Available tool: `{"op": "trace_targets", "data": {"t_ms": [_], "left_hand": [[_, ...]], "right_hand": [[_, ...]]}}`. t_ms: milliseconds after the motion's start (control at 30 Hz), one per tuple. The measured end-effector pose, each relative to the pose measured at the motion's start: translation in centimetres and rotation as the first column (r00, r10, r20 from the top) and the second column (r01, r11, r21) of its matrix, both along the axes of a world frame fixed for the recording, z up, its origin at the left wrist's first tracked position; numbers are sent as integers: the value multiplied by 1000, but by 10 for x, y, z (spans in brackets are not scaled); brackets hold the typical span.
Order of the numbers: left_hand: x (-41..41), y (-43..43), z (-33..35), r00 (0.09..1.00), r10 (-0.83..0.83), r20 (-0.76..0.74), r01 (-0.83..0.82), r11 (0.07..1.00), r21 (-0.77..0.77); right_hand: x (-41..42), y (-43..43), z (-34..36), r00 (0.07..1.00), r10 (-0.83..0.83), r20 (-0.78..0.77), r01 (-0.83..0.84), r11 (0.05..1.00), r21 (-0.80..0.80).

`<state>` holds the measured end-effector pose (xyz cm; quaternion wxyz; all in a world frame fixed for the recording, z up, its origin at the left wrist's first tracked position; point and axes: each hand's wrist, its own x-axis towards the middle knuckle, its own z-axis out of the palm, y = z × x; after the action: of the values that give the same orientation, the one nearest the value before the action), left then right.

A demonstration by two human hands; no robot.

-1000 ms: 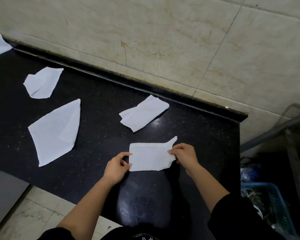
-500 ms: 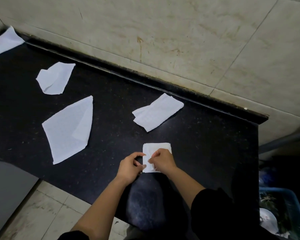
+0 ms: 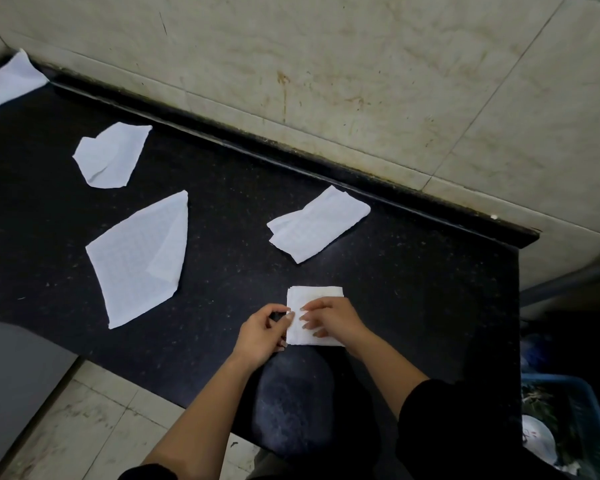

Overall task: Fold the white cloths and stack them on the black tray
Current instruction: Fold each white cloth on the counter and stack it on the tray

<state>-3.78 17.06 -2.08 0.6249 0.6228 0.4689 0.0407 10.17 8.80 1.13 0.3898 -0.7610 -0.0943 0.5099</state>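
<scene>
Near the table's (image 3: 430, 306) front edge, right hand (image 3: 329, 318) presses flat on the folded cloth (image 3: 317, 296), left hand (image 3: 262, 329) pinching its left edge; the crease wants a firm, square press.

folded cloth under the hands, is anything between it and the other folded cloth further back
Nothing visible. Bare black counter lies between the small folded cloth under both hands and the folded cloth behind it. No separate tray is visible.

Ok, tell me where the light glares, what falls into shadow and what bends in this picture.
Head view: a soft sheen on the black counter beside the folded cloth under both hands; the person's shadow darkens the counter's near edge; the blue basket at lower right sits in gloom; the wide lens tilts the wall tiles; focus is fairly sharp.
</scene>
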Motion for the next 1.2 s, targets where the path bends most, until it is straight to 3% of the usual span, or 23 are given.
{"op": "trace_targets", "data": {"t_ms": [200, 400, 700, 967, 1200], "left_hand": [[8, -4, -5, 984, -73, -162, 100, 981, 167], [21, -4, -2, 972, -5, -236, 46, 984, 170], [22, 0, -5, 968, -3, -253, 41, 988, 147], [23, 3, -3, 964, 13, -267, 31, 987, 160], [24, 5, 10, 900, -148, -410, 265, 932, 246]], "right_hand": [[35, -27, 1, 961, -226, 161, 229, 973, -1], [30, -36, -11, 977, -84, 198, 98, 993, -61], [34, -36, -20, 936, -106, 335, 139, 987, -77], [29, -26, -26, 966, -201, 164, 217, 972, -90], [25, -20, -12, 949, -71, 307, 106, 989, -99]]}}
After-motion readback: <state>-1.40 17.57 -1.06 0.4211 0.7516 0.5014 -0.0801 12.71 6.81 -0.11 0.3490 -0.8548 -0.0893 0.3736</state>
